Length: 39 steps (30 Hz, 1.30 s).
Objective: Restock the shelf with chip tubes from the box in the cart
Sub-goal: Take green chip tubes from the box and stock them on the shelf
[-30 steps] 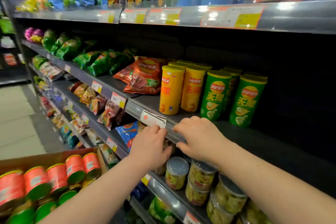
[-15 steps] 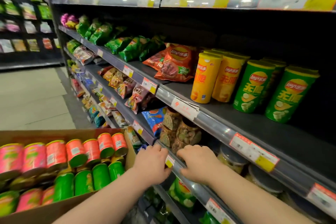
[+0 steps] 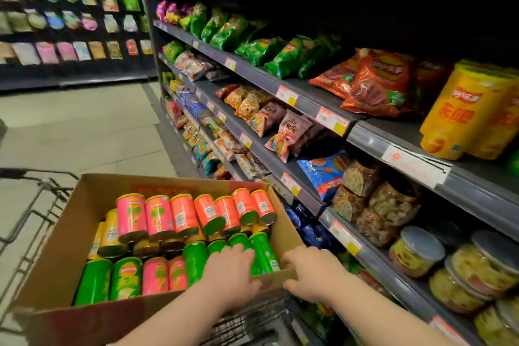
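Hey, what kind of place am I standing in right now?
Most likely a supermarket snack aisle: long shelves of chip bags with price tags along their edges, plus a wire cart carrying a cardboard box of chip tubes.

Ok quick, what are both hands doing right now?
Left hand: on the green tubes, grip cannot be told.
Right hand: at the box corner, cannot be told.

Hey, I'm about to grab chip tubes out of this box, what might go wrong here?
The left hand reaches among the green tubes; the pink and orange tubes piled higher just behind might roll down. The right hand is at a corner of the box; pressing there could tilt it.
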Tool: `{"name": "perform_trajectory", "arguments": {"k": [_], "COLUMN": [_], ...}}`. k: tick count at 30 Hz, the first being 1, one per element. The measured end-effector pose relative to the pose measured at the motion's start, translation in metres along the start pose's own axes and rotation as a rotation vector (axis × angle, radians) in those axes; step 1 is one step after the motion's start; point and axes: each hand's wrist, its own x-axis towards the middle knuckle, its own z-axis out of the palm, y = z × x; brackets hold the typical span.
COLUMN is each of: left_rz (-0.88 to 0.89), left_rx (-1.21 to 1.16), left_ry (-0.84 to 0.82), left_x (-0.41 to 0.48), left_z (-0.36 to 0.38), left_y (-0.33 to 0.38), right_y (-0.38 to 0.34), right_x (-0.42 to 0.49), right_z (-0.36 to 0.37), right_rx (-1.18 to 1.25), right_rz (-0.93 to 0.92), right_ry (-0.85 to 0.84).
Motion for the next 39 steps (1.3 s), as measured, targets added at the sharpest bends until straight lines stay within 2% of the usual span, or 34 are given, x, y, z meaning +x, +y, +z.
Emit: {"name": "perform_trajectory", "arguments": {"k": [11,18,25,33,39], "left_rz": [-0.127,-0.154,-0.291,-0.440,-0.555], "left_rx": [-0.045,-0.121,-0.225,-0.342,-0.468], "left_ry": [-0.092,-0.129,-0.194,-0.387,-0.502], "left_x": [-0.019,-0.003,0.023,0.059,0.084], "left_z": [0.032,0.051,0.056,0.080,0.098], "left_y": [-0.133,-0.144,-0.163,-0.164,-0.165], "right_y": [-0.086,-0.081,-0.070,-0.064,-0.068], "right_x": [0.063,0.094,0.156,0.213,0.239], "right_z": [0.023,0.028,0.032,0.066,0.094], "right_rx": [0.060,0.070,0.130,0.284,0.390], "right_rz": [-0.023,0.007,-0.018,-0.043,-0.007], "right_ry": [-0.159,-0.170,-0.300,-0.486,-0.560]}}
